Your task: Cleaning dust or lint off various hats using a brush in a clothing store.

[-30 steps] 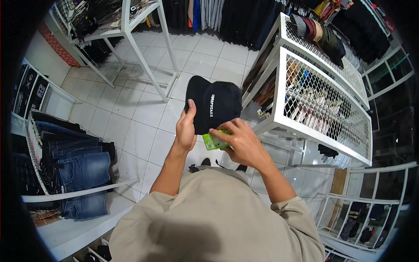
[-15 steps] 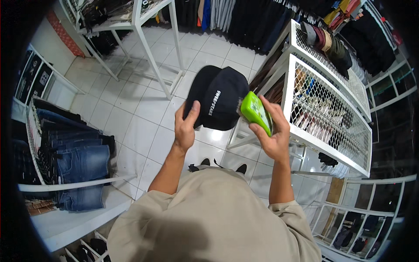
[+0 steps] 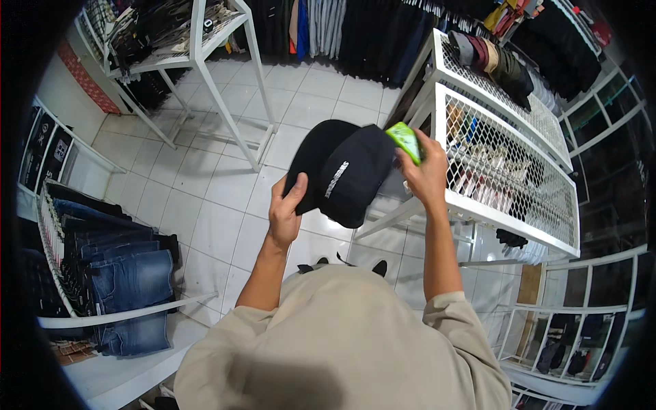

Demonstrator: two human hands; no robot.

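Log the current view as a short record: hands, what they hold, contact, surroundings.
left hand: thumb over the brim of a black cap
right hand: gripping a green handheld object
cap pose: brim leftward, crown rightward
contact: green object beside the crown; cannot tell if touching
left side: blue denim garments hanging
right side: white mesh-topped stand
floor: white tiles

The left hand gripped a black cap by its brim, while the right hand held a bright green block at the crown's far edge; I couldn't tell whether they touched. Below, 2 dark shoes stood on white floor tiles, between blue denim garments and a white mesh-topped rack.
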